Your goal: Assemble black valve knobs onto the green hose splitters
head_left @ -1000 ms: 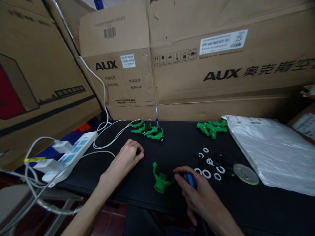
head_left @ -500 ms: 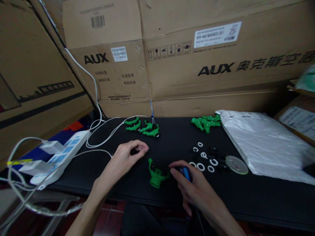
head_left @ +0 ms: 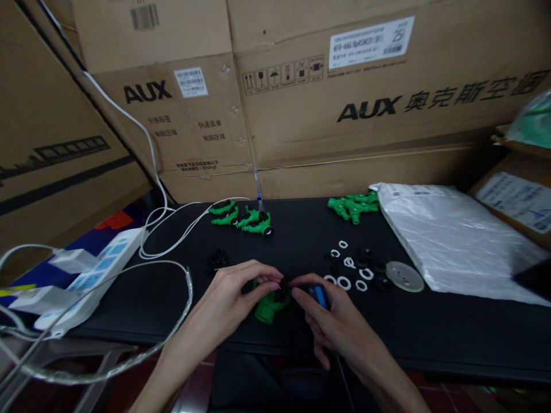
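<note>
A green Y-shaped hose connector [head_left: 266, 311] with black parts lies on the black table between my hands, partly covered by fingers. My left hand [head_left: 245, 289] is over its upper left side, thumb and forefinger pinched on something small with a pale glint. Held in my right hand [head_left: 333, 312] is what looks like a screwdriver [head_left: 319, 296] with a blue and black handle; a thin shaft runs down below the palm. The right thumb and forefinger reach the connector's right end. A pile of small black parts [head_left: 216, 261] lies behind my left wrist.
More green connectors lie at the back left [head_left: 256, 222] and back right [head_left: 355, 206]. White rings [head_left: 344, 283], black rings and a round lid [head_left: 404, 276] are on the right, beside a white plastic package [head_left: 465, 246]. A power strip [head_left: 97, 281] with cables lines the left; cardboard boxes [head_left: 301, 126] stand behind.
My left hand has moved right, from beside the connector to over it, uncovering the small black parts. The right hand stays at the connector's right end. The view has shifted slightly.
</note>
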`<state>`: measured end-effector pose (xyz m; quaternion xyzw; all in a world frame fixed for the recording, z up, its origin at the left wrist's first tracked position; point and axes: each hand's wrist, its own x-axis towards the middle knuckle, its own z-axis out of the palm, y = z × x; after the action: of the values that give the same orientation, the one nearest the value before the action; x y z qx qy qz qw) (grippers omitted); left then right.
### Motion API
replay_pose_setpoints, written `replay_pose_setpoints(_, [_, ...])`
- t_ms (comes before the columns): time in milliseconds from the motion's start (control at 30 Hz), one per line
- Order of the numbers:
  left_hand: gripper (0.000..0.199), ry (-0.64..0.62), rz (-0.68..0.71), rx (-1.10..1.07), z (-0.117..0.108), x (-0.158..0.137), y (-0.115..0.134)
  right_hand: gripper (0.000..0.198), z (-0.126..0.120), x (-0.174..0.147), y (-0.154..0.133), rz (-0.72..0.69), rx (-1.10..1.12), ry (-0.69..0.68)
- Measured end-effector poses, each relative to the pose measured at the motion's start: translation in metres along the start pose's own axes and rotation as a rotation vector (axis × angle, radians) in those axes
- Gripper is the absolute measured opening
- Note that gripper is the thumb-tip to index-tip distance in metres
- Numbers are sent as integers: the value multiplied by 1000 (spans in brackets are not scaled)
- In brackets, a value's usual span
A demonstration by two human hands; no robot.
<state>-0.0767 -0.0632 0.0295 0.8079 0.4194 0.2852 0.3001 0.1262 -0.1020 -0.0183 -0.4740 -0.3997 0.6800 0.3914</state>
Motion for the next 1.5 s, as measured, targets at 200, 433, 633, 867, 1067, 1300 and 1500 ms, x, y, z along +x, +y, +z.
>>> replay_pose_setpoints(200, [13, 6, -81, -111, 5, -1, 2, 48, -2, 0, 1, -15, 2, -22])
replay_pose_setpoints(433, [9, -6, -134, -191, 13, -4, -1, 48, -3, 1, 3, -20, 3, -33])
replay_pose_setpoints(633, [14, -10, -52, -38, 13, -8, -2, 50, -2, 0, 2, -26, 42, -36])
replay_pose_setpoints(867, [20, -17, 58, 185, 12, -13, 4, 46, 1, -15, -26, -88, 164, 34])
replay_pose_setpoints(1067, [23, 36, 124, 170, 12, -16, -2, 20, 2, -34, -97, -491, 148, 181])
replay_pose_setpoints(1300, [17, 92, 40, -12, 22, -16, -8, 16, 27, -35, -156, -942, 65, 298])
replay_pose_setpoints(1500, [24, 168, -20, -89, 33, -20, -12, 17, 47, -18, -157, -1059, 27, 262])
